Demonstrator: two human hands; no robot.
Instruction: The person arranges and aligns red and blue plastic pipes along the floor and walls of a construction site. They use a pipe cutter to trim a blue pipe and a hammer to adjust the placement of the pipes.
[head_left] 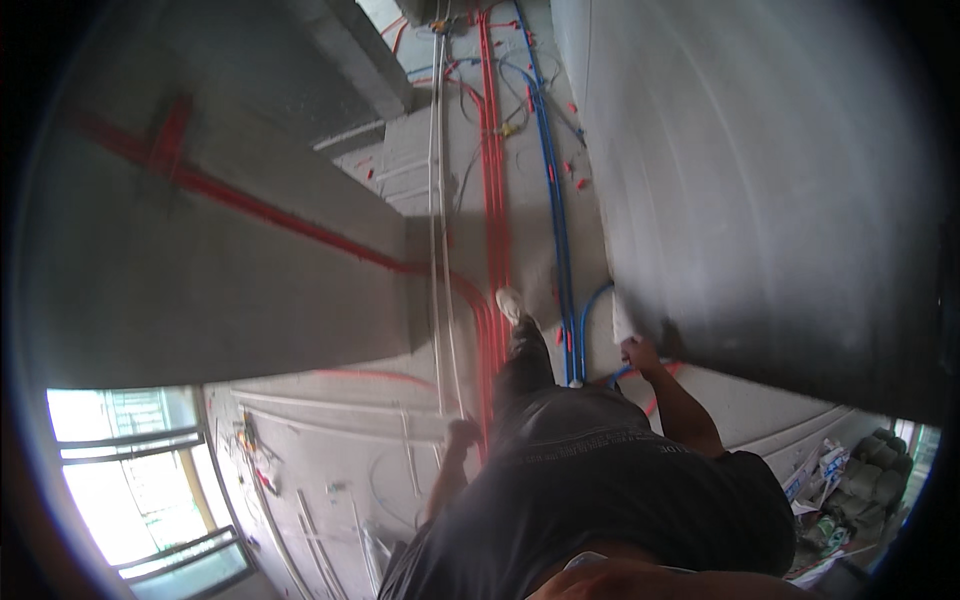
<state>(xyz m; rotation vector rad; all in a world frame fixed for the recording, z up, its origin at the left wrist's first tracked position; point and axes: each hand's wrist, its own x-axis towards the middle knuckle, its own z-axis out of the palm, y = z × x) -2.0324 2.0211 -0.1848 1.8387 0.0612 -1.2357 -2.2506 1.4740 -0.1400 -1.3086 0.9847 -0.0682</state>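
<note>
While you stepped along the concrete floor with one shoe forward, your right hand was closed around a small white piece held up against the corner of the grey wall, just beside the spot where a blue conduit curved up out of the floor. Your left hand hung low by your thigh; I could not tell whether its fingers were curled or loose, and nothing showed in it. Red conduits and more blue ones ran along the floor straight under your path, with white pipes beside them.

The hazard, as I judge it, lay underfoot: a step landing on those conduits could have rolled your ankle or crushed a run, the more so since your eyes were on the wall corner. The white piece was only pinched at the wall's edge, so a stumble could have knocked it loose. Loose pipes and clutter lay nearby too.
</note>
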